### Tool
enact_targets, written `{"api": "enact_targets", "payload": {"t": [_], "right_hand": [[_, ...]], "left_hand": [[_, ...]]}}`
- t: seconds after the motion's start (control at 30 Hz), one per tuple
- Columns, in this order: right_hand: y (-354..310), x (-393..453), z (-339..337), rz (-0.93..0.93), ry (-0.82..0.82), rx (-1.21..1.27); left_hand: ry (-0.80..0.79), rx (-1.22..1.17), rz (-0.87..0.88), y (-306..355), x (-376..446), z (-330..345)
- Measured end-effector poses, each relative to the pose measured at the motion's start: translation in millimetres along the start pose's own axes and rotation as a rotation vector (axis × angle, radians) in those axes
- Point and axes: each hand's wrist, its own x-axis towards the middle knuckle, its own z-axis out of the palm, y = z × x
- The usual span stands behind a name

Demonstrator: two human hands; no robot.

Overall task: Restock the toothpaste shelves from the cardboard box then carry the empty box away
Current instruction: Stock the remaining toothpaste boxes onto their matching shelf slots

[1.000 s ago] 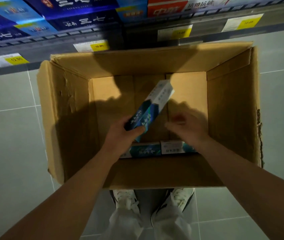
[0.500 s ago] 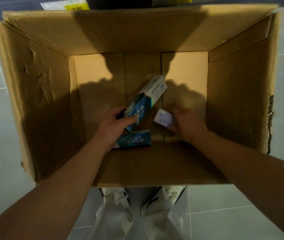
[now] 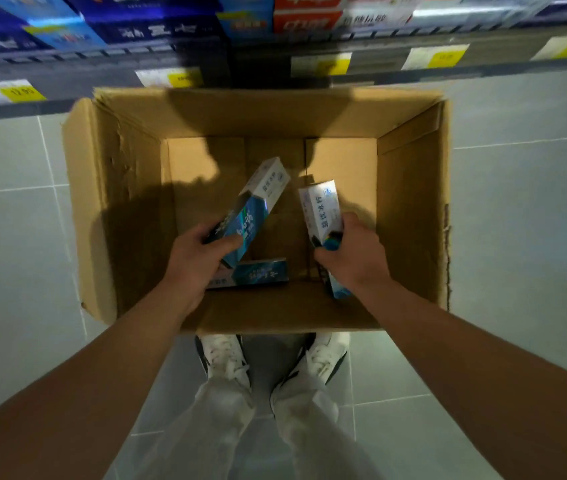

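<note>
1. Toothpaste cartons sat in three places relative to the cardboard box (image 3: 108,209): one in each hand above its floor, and one lying flat (image 3: 257,273) on that floor against the near wall.
2. The left hand (image 3: 195,261) had fingers and thumb curled round the dark blue end of a blue-and-white carton (image 3: 254,202), tilted with its white end toward the box's far wall.
3. The right hand (image 3: 351,258) gripped a second carton (image 3: 320,209) near its middle, white end up, blue end poking out below the palm by the near wall.
4. Chinese characters ran down the white panels of both held cartons; blur kept me from reading them surely.
5. The box stood open on the tiled floor (image 3: 8,220), its far rim under the shelf edge (image 3: 275,60); most of its bottom lay bare beyond the cartons.
6. Above the box, yellow price tags lined the shelf edge; the leftmost tag (image 3: 15,92) read 12.90, the others were smeared.
7. Stocked packs (image 3: 157,29) on the shelf showed large Chinese lettering on blue and red.
8. White shoes (image 3: 226,355) stood just behind the box's near wall.
</note>
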Motion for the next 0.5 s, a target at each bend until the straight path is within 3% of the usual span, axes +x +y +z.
{"api": "enact_targets", "payload": {"t": [0.37, 0.5], "right_hand": [[-110.0, -252.3, -183.5, 0.244, 0.148, 0.489], [-149.0, -329.7, -242.0, 0.217, 0.191, 0.629]], "left_hand": [[-0.256, -0.038, 0.024, 152.7, -274.4, -77.2], [-0.383, 0.017, 0.096, 201.6, -381.4, -110.9]]}}
